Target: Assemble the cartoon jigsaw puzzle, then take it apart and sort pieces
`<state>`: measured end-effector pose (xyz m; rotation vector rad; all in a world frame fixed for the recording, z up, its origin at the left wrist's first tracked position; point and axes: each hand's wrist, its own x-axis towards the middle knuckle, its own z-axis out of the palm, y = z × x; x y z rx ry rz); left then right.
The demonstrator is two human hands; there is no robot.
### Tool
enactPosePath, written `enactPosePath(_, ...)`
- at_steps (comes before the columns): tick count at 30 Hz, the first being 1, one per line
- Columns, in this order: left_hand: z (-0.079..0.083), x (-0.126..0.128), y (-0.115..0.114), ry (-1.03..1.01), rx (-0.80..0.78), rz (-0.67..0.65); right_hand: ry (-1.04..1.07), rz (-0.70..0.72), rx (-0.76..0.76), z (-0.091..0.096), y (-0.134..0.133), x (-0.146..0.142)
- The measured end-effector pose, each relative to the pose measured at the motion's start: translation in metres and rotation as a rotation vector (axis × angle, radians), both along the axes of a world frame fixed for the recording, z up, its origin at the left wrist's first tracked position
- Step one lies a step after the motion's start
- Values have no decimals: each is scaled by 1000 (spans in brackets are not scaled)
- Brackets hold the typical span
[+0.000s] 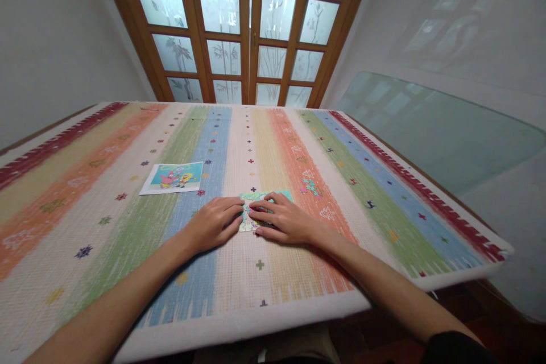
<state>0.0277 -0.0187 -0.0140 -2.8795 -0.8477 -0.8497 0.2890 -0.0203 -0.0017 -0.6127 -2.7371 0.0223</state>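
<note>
A partly assembled jigsaw puzzle (247, 222) lies flat near the front of the table, in teal and green with some pink. At its left edge rests my left hand (217, 220), fingers stretched out and touching the border. My right hand (284, 219) lies over the puzzle's middle and right side with its fingers spread, covering much of the picture. Several loose puzzle pieces (312, 187) sit in a small cluster beyond my right hand. To the left, a printed picture card (178, 177) shows a pink and a yellow cartoon figure.
A striped, patterned tablecloth (128, 250) covers the large table. Wooden double doors (251, 40) with frosted panes stand behind it. A pale greenish glass-like panel (426, 119) leans along the right wall. The table's front edge (298, 318) runs close to my body.
</note>
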Motion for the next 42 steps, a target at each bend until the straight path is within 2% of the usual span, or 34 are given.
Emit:
enactPosePath(18, 1, -1, -1, -8, -38, -6, 15, 5, -34, -3, -1, 0)
enactPosePath(26, -1, -1, 1, -8, -23, -13, -7, -56, -118, 10, -6, 0)
enactPosePath(38, -1, -3, 1, -1, -46, -29, 109, -304, -28, 19, 28, 51)
enactPosePath(42, 0, -3, 1, -6, -53, -30, 150, -448, 4, 22, 41, 76)
